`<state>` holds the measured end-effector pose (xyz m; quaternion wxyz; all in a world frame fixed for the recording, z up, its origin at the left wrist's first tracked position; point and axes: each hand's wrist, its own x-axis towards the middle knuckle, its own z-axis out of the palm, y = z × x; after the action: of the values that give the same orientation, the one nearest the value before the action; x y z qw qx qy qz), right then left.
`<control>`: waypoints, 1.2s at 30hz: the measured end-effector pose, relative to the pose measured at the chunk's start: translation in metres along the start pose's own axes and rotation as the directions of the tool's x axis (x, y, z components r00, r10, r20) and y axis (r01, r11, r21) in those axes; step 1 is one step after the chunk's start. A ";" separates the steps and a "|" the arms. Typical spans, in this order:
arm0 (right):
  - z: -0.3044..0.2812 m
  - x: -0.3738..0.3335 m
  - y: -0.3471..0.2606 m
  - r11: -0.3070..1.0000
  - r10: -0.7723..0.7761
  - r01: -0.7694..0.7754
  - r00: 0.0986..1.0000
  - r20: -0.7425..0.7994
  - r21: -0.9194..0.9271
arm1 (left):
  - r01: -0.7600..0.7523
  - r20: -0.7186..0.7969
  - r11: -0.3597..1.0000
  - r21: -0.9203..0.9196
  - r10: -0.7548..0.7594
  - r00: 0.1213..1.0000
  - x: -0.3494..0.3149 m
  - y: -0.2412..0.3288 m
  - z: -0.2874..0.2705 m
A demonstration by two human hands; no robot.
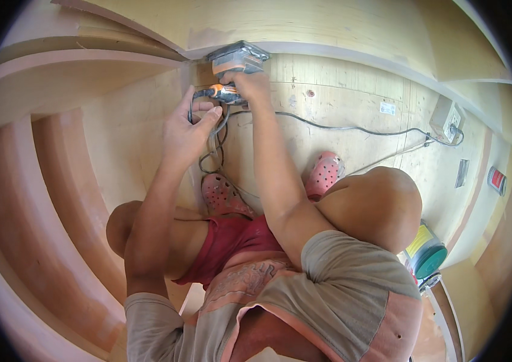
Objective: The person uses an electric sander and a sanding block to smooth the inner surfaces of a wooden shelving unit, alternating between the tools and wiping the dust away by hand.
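Note:
An orange and black electric sander (232, 65) is in my right hand (252, 86), which is closed around its body. The sander's dark flat pad faces away from me, up against the lower edge of the pale wooden panel (328, 53). Just left of it, my left hand (182, 136) has its thumb and fingers loosely curled about the sander's black power cord (199, 93), close to where the cord leaves the tool. Below that hand the cord hangs in loops. How firmly the left fingers grip it is hard to see.
The cord runs right along the wooden floor to a boxed socket (447, 120). Curved wooden ribs (66, 181) rise at left. A red can (496, 181) and a green-and-yellow round container (428, 256) are at right. My pink clogs (325, 172) stand on the floor.

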<state>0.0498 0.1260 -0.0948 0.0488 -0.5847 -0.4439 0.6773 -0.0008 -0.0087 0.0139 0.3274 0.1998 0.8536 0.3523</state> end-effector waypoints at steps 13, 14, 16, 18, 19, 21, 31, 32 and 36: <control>-0.060 0.013 0.020 0.935 -0.015 -0.053 0.982 0.187 0.350 | 0.142 0.301 0.813 -0.564 0.042 0.953 -0.007 0.020 0.042; -0.070 0.015 0.021 0.903 -0.057 -0.052 0.969 0.240 0.427 | 0.365 0.478 0.634 -0.682 0.008 0.879 -0.002 0.018 0.047; -0.091 0.020 0.021 0.876 -0.072 -0.096 0.943 0.324 0.472 | 0.555 0.606 0.595 -0.581 -0.139 0.783 0.006 0.016 0.063; -0.109 0.021 0.024 0.862 -0.088 -0.105 0.932 0.350 0.496 | 0.757 0.754 0.513 -0.404 -0.282 0.593 0.011 0.015 0.088; -0.114 0.022 0.025 0.873 -0.090 -0.101 0.928 0.361 0.477 | 0.812 0.768 0.462 -0.358 -0.349 0.537 0.013 0.016 0.105; -0.123 0.024 0.027 0.781 -0.094 -0.061 0.972 0.213 0.622 | 0.730 0.716 0.481 -0.485 -0.261 0.648 0.016 0.018 0.141; -0.109 0.026 0.040 0.899 -0.144 -0.011 0.936 0.321 0.437 | 0.480 0.481 0.039 -0.877 0.081 0.873 0.041 -0.017 0.184; -0.106 0.025 0.037 0.939 -0.123 0.005 0.938 0.324 0.343 | 0.453 0.451 -0.011 -0.891 0.068 0.890 0.044 -0.019 0.183; -0.095 0.010 0.011 0.939 -0.101 0.155 0.978 0.183 -0.306 | 0.412 0.412 -0.050 -0.910 0.005 0.911 0.061 -0.033 0.169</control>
<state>0.1313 0.1772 -0.1019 -0.0390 -0.4967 -0.5871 0.6380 0.0703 0.0834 -0.1265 0.5408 -0.1747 0.3070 0.7634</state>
